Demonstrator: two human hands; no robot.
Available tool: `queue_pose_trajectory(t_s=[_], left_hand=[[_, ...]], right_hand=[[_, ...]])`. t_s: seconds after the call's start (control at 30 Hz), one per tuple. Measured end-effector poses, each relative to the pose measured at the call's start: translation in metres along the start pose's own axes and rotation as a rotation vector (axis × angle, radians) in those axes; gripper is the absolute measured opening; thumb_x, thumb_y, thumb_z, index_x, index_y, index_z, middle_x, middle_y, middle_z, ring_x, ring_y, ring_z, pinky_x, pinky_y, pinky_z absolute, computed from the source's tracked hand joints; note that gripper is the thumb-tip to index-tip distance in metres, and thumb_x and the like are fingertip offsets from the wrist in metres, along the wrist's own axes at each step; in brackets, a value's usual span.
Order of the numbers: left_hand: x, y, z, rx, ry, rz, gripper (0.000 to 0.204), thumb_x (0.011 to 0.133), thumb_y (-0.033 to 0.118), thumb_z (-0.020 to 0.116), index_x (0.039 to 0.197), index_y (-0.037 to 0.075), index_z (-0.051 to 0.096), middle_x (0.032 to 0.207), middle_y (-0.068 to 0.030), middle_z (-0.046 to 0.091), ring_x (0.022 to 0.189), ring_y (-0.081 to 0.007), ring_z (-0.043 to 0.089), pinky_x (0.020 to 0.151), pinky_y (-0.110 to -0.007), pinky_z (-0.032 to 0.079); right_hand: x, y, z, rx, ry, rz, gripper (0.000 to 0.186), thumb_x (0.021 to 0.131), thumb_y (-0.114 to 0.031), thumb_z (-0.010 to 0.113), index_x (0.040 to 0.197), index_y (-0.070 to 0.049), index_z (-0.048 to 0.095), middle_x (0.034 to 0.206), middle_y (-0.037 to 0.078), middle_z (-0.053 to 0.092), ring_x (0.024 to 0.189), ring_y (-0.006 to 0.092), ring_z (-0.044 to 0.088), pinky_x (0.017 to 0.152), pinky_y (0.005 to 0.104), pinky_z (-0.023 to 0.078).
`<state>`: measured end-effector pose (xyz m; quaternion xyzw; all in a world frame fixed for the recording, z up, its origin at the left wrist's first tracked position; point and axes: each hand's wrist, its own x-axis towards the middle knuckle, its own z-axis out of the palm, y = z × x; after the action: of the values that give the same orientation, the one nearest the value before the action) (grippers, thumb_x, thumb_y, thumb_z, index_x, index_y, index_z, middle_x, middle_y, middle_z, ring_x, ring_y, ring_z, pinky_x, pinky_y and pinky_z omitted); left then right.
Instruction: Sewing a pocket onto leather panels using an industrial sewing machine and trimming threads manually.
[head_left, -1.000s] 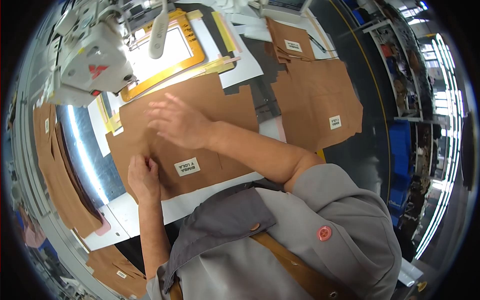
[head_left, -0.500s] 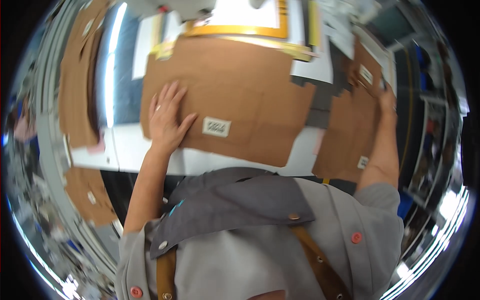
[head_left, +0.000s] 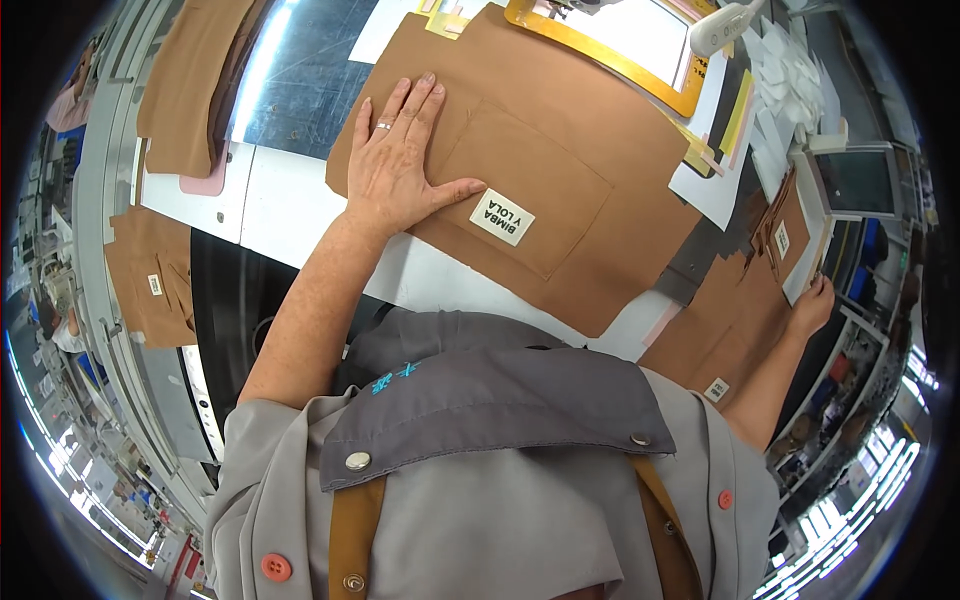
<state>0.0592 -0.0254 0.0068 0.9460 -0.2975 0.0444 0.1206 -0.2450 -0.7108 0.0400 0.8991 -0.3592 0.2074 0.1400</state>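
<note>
My left hand (head_left: 392, 165) lies flat with its fingers spread on a large brown fabric panel (head_left: 560, 120). A white printed label (head_left: 503, 217) is on the panel by my thumb, at the lower edge of a stitched pocket-like outline. My right hand (head_left: 813, 306) is far out to the right, beside the rim of a white tray or board (head_left: 812, 213). Its fingers are bent close together, and what they hold, if anything, I cannot make out. Another brown fabric piece (head_left: 735, 315) with small labels lies next to that hand, partly overhanging the near edge.
A yellow frame (head_left: 600, 60) sits at the machine at the back. White scraps (head_left: 785, 90) are heaped at the back right, near a dark screen (head_left: 850, 180). Folded brown fabric (head_left: 190, 90) lies at the far left, with more labelled brown pieces (head_left: 150, 280) below it.
The whole view has turned, so the table appears tilted. My left hand stays flat on the panel. My right hand remains by the pieces at the right and appears lower in the picture.
</note>
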Motion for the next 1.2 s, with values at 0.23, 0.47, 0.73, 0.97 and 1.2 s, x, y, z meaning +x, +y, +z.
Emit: queue_pose_trajectory(t_s=[0.23,0.47,0.73,0.97,1.2], left_hand=[[0.007,0.006,-0.001,-0.005,-0.020,-0.007,0.126,0.069,0.092,0.063,0.163,0.014,0.034,0.169,-0.0046,0.034,0.158,-0.0256,0.025,0.130,-0.053,0.012],[0.007,0.006,-0.001,-0.037,-0.008,-0.022,0.128,0.065,0.093,0.064,0.163,0.015,0.034,0.168,-0.0039,0.034,0.158,-0.0250,0.026,0.130,-0.053,0.012],[0.007,0.007,-0.002,-0.016,-0.011,-0.034,0.129,0.064,0.095,0.063,0.163,0.016,0.035,0.168,-0.0033,0.035,0.156,-0.0253,0.030,0.130,-0.053,0.013],[0.007,0.006,-0.001,-0.039,0.013,-0.030,0.128,0.064,0.095,0.063,0.162,0.017,0.037,0.167,-0.0035,0.038,0.156,-0.0254,0.031,0.128,-0.055,0.015],[0.007,0.006,0.000,-0.042,0.015,-0.034,0.126,0.064,0.092,0.066,0.161,0.017,0.038,0.166,-0.0033,0.038,0.156,-0.0249,0.031,0.128,-0.056,0.016]], right_hand=[[-0.068,-0.286,-0.122,0.797,-0.284,-0.346,0.019,0.105,-0.015,0.060,0.117,-0.002,0.068,0.103,0.011,0.070,0.091,0.0225,0.068,0.082,0.0334,0.053],[-0.114,-0.483,-0.136,1.057,-0.420,-0.834,0.021,0.088,-0.021,0.078,0.098,-0.006,0.067,0.083,0.007,0.060,0.069,0.0263,0.063,0.060,0.0387,0.050],[-0.123,-0.519,-0.121,0.965,-0.358,-0.767,0.021,0.086,-0.021,0.080,0.095,-0.007,0.066,0.083,0.006,0.061,0.069,0.0236,0.065,0.059,0.0360,0.053],[-0.122,-0.518,-0.122,0.947,-0.360,-0.799,0.023,0.085,-0.022,0.081,0.094,-0.008,0.064,0.083,0.006,0.062,0.071,0.0226,0.066,0.058,0.0358,0.054],[-0.122,-0.520,-0.120,0.948,-0.361,-0.806,0.023,0.085,-0.022,0.081,0.092,-0.009,0.063,0.084,0.005,0.062,0.072,0.0223,0.066,0.057,0.0365,0.053]])
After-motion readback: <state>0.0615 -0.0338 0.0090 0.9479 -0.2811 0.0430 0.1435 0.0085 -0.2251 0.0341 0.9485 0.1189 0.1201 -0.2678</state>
